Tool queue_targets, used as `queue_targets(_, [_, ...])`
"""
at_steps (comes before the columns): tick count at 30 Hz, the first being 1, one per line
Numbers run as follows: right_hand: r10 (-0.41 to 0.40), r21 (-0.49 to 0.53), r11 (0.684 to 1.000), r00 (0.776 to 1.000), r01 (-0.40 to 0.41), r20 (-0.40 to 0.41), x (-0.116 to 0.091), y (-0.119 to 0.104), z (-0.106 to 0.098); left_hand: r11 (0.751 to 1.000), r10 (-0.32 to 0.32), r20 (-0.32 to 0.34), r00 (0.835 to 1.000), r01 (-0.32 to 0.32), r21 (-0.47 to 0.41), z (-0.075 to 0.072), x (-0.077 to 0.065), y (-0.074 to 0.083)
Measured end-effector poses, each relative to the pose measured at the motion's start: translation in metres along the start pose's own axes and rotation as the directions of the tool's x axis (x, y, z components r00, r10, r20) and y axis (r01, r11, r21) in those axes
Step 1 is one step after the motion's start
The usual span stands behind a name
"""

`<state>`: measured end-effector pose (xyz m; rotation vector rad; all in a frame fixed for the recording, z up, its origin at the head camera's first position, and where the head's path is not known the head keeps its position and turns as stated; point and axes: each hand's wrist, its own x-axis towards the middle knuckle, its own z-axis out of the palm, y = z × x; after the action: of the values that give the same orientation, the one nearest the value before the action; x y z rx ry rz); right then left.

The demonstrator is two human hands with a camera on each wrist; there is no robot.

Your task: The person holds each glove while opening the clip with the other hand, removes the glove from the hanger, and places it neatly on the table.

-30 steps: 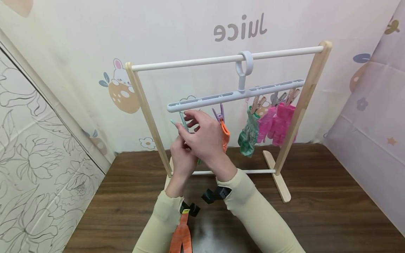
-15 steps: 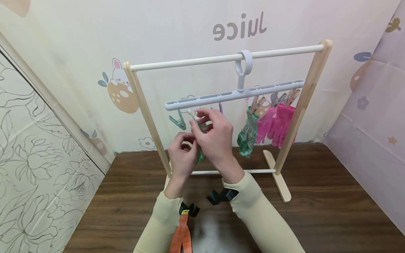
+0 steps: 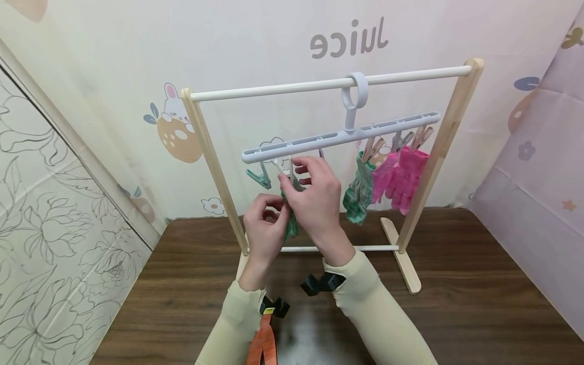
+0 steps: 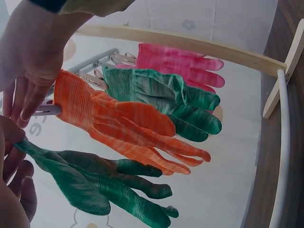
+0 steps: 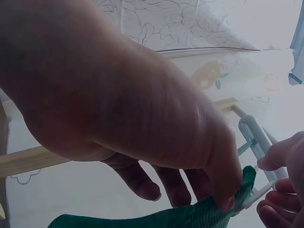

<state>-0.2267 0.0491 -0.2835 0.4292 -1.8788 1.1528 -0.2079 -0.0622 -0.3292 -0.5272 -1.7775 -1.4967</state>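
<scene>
My left hand (image 3: pixel 264 223) pinches the cuff of a green glove (image 4: pixel 109 185) between thumb and fingers; the glove's fingers hang free. Just above and to the right, my right hand (image 3: pixel 315 192) holds a white clothespin (image 3: pixel 278 165) by its legs, below the grey hanger bar (image 3: pixel 296 148). In the right wrist view the clothespin's lower end lies right at the green cuff (image 5: pixel 249 183). To the left hangs a mint clothespin (image 3: pixel 260 178) with nothing in it. An orange glove (image 4: pixel 128 118) hangs close behind the green one, hidden by my right hand in the head view.
A wooden rack (image 3: pixel 210 152) with a white top rod (image 3: pixel 274 90) carries the hanger by its ring (image 3: pixel 360 90). Another green glove (image 3: pixel 358 195) and pink gloves (image 3: pixel 406 177) hang from clothespins at the right. An orange strip (image 3: pixel 263 339) hangs by my left wrist.
My right hand has left the mint clothespin and shifted right to the white one. My left hand has moved slightly, bringing the green glove beneath the white clothespin.
</scene>
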Motion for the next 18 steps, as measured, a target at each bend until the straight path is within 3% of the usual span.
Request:
queue_targets(6, [0.01,-0.017,1.0,1.0,-0.01,-0.01,0.001,-0.002,0.004,0.999,0.048,0.009,0.999,-0.048,0.008,0.004,-0.007,-0.033])
queue_targets(7, [0.01,-0.021,1.0,1.0,-0.01,-0.014,0.001,-0.003,0.005,0.999,0.052,0.009,0.999,-0.052,0.006,0.005,-0.008,-0.033])
queue_targets(11, [0.009,-0.05,0.999,1.0,-0.011,-0.028,0.001,-0.003,0.009,0.998,0.057,0.013,0.998,-0.057,0.004,0.006,-0.009,-0.027])
queue_targets(18, [-0.004,-0.083,0.997,0.998,-0.001,-0.061,0.003,-0.001,0.011,0.997,0.075,0.021,0.997,-0.075,-0.009,0.004,-0.004,0.007])
